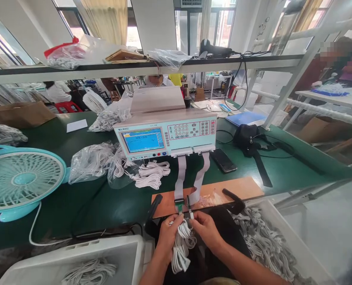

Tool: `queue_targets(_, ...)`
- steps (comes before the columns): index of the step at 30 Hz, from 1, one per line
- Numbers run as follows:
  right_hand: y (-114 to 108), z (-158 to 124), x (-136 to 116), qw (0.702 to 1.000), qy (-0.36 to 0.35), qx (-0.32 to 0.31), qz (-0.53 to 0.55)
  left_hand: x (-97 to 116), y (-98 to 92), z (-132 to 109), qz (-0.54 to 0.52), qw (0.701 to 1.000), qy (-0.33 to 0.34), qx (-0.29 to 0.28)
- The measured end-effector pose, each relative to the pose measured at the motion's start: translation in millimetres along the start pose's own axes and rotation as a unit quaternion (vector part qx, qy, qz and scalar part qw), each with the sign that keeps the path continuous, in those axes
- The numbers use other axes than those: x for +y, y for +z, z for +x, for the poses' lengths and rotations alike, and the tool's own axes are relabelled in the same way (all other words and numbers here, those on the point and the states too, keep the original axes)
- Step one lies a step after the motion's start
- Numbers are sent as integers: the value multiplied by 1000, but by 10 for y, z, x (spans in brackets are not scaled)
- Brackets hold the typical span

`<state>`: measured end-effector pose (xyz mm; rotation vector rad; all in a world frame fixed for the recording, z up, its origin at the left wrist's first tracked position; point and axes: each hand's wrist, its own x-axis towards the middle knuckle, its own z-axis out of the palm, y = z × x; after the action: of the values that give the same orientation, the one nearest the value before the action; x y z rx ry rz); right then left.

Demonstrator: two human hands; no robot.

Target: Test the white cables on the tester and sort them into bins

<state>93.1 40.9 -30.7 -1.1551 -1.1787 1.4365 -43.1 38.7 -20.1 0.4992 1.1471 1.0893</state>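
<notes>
My left hand [167, 233] and my right hand [205, 229] are both closed on a bundle of white cables [181, 245] held over my lap. Each hand pinches a cable end up against the small connectors [184, 209] at the edge of a brown board [241, 189]. Two flat grey ribbon cables [190, 178] run from those connectors up to a pale blue tester [167, 136] with a lit blue screen and a keypad. Loose coils of white cable [150, 174] lie in front of the tester.
A turquoise fan [18, 180] stands at the left. Clear bags of white cables [92, 160] lie on the green table [75, 206]. White bins with cables sit at the lower left [75, 265] and lower right [271, 245]. A phone [223, 160] and a black bag [249, 136] lie right of the tester. Other people work behind the shelf.
</notes>
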Motion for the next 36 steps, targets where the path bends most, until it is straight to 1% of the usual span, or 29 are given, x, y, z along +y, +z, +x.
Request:
queue_targets(7,12,46,-48,1000,16,8,-19,2,15,-12,2,1000,-6,14)
queue_targets(10,12,40,-96,1000,29,2,3,19,31,-25,3,1000,-5,15)
queue_targets(13,17,27,-131,998,57,-8,30,45,40,-40,5,1000,-5,8)
queue_targets(17,44,27,-119,994,84,6,65,52,33,-45,-7,1000,-3,-2)
queue_targets(20,56,43,-100,993,90,17,69,25,23,-33,-7,1000,-2,-1)
queue_targets(23,45,51,-110,995,85,10,56,-10,11,-20,2,1000,4,-6)
queue_targets(26,27,52,-128,997,78,-1,25,-24,-5,-11,22,999,24,-12)
queue_targets(28,21,66,-112,997,75,-5,16,-19,-18,3,45,998,48,-4)
queue_targets(32,26,148,8,996,76,-15,34,-27,-47,80,80,992,94,18)
queue_targets(36,14,205,115,996,76,-31,36,-116,-88,213,104,987,121,34)
